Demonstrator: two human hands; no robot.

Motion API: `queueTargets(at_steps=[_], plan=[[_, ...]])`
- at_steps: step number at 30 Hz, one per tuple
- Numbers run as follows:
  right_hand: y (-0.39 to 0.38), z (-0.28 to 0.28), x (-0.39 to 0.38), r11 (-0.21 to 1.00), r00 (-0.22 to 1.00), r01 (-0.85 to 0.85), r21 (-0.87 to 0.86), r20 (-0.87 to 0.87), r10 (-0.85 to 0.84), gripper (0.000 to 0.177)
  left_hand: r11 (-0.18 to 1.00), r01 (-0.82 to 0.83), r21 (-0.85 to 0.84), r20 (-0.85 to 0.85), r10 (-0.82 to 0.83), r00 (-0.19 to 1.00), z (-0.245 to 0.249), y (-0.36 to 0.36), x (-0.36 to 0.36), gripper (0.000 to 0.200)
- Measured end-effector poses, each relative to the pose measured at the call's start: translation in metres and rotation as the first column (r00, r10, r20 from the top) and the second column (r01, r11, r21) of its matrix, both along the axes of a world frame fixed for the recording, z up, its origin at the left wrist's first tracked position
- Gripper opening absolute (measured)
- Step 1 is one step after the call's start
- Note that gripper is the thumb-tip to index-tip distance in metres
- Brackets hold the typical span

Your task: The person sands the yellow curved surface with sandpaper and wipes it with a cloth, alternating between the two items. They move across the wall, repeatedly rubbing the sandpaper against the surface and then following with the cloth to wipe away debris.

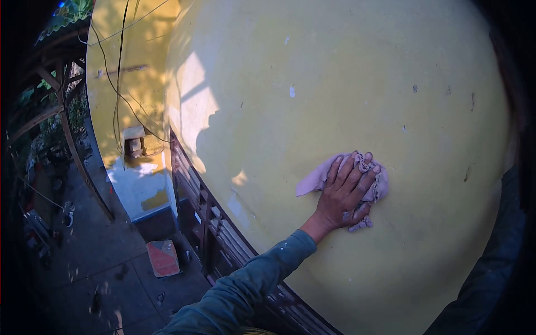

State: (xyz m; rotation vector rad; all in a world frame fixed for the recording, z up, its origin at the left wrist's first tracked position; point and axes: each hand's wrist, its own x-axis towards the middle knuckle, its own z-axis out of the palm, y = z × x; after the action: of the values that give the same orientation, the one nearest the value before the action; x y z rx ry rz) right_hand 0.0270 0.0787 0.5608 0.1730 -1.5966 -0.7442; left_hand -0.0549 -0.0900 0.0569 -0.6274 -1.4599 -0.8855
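The cloth (315, 177) is being pressed to the wall (335, 84) under the open left hand (341, 202), ideally evenly; the right hand is not being shown.

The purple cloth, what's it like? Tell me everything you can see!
The cloth is pale purple and looks like soft fabric. It's crumpled, with a pointed corner sticking out to the left and bunchy, twisted folds on the right. A small bit pokes out below the thumb. The person's left hand presses it against the yellowish wall, hiding its middle.
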Motion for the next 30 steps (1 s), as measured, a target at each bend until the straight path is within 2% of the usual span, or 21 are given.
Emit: queueTargets(at_steps=[1, 2, 5, 6, 7, 8, 9, 10, 11, 13, 15, 17, 18, 20, 22, 23, 24, 25, 27, 29, 30], plan=[[-0.01, -0.005, 0.002, 0.997, 0.998, 0.031, -0.07, 0.054, -0.027, 0.067, 1.0, 0.004, 0.004, 0.004, -0.004, 1.0, -0.001, 0.001, -0.001, 0.07], [-0.021, -0.015, -0.001, 0.997, 0.998, 0.039, -0.066, 0.06, -0.035, 0.067, 1.0, -0.006, 0.011, -0.005, 0.006, 1.0, -0.001, 0.001, -0.002, 0.07], [-0.04, -0.075, -0.024, 0.954, 0.963, -0.264, 0.14, 0.087, 0.254, 0.063, 1.0, 0.009, 0.011, -0.011, -0.009, 1.0, 0.0, 0.0, 0.0, 0.067], [-0.053, -0.092, -0.033, 0.942, 0.953, -0.29, 0.169, 0.14, 0.268, 0.061, 1.0, 0.007, 0.012, -0.009, -0.007, 1.0, 0.001, -0.001, 0.001, 0.066], [-0.084, -0.13, -0.025, 0.995, 0.986, -0.068, -0.076, 0.149, 0.079, 0.063, 0.999, 0.035, 0.003, -0.032, -0.035, 0.999, 0.0, -0.001, 0.001, 0.066], [-0.084, -0.149, -0.036, 0.978, 0.979, -0.157, 0.134, 0.15, 0.137, 0.056, 1.0, -0.004, 0.01, -0.021, 0.004, 1.0, -0.002, -0.001, 0.0, 0.064], [-0.067, -0.151, -0.062, 0.934, 0.983, -0.149, 0.325, 0.149, 0.104, 0.056, 0.999, -0.048, 0.017, -0.014, 0.048, 0.999, -0.002, 0.001, -0.002, 0.063], [-0.069, -0.159, -0.063, 0.915, 0.98, -0.157, 0.371, 0.17, 0.099, 0.054, 0.999, -0.031, 0.01, -0.045, 0.032, 0.998, -0.002, 0.002, -0.003, 0.063], [-0.069, -0.154, -0.058, 0.926, 0.966, -0.171, 0.337, 0.241, 0.091, 0.052, 0.999, -0.043, 0.014, -0.034, 0.044, 0.998, -0.004, 0.001, -0.003, 0.062], [-0.055, -0.122, -0.04, 0.942, 0.988, -0.071, 0.328, 0.155, 0.02, 0.052, 0.998, -0.066, 0.026, -0.043, 0.067, 0.997, -0.002, 0.001, -0.003, 0.061], [-0.034, -0.076, -0.015, 0.998, 0.998, 0.003, 0.065, 0.061, -0.007, 0.053, 0.998, -0.059, 0.014, -0.009, 0.059, 0.998, -0.004, 0.0, -0.002, 0.061], [-0.012, -0.042, 0.011, 0.986, 0.998, 0.046, -0.158, -0.03, -0.051, 0.054, 0.997, -0.072, 0.019, -0.019, 0.073, 0.997, -0.001, -0.001, 0.0, 0.062], [-0.008, -0.035, 0.015, 0.987, 0.999, 0.037, -0.154, -0.033, -0.043, 0.054, 0.998, -0.068, 0.016, -0.013, 0.068, 0.998, -0.001, -0.001, 0.0, 0.062], [0.0, -0.032, 0.013, 0.961, 0.992, 0.027, -0.275, -0.11, -0.059, 0.055, 0.998, -0.056, 0.02, -0.001, 0.056, 0.998, -0.002, -0.001, 0.0, 0.062], [-0.023, -0.07, -0.001, 0.991, 0.994, 0.034, -0.132, -0.101, -0.047, 0.055, 0.998, -0.062, 0.023, 0.003, 0.062, 0.998, -0.004, 0.001, -0.002, 0.061], [-0.043, -0.096, -0.002, 0.999, 0.999, -0.004, -0.034, 0.036, 0.005, 0.055, 0.997, -0.074, 0.024, -0.005, 0.074, 0.997, -0.004, 0.001, -0.002, 0.06], [-0.028, -0.105, -0.05, 0.97, 0.988, 0.069, 0.235, -0.152, -0.034, 0.051, 0.997, -0.068, 0.029, -0.013, 0.069, 0.998, -0.003, 0.001, -0.001, 0.058], [-0.039, -0.135, -0.061, 0.938, 0.992, -0.066, 0.34, -0.077, 0.098, 0.047, 0.999, -0.049, 0.022, -0.015, 0.049, 0.999, -0.004, 0.002, -0.001, 0.058], [-0.055, -0.169, -0.064, 0.926, 0.994, -0.103, 0.363, 0.072, 0.083, 0.046, 0.996, -0.078, 0.043, -0.031, 0.079, 0.996, -0.005, 0.003, -0.004, 0.057], [-0.051, -0.166, -0.053, 0.913, 0.985, -0.107, 0.394, 0.166, 0.045, 0.047, 0.996, -0.078, 0.041, -0.059, 0.081, 0.995, -0.006, 0.004, -0.006, 0.057], [-0.044, -0.152, -0.049, 0.912, 0.988, -0.108, 0.395, 0.148, 0.053, 0.047, 0.996, -0.074, 0.043, -0.061, 0.076, 0.995, -0.006, 0.003, -0.005, 0.057]])
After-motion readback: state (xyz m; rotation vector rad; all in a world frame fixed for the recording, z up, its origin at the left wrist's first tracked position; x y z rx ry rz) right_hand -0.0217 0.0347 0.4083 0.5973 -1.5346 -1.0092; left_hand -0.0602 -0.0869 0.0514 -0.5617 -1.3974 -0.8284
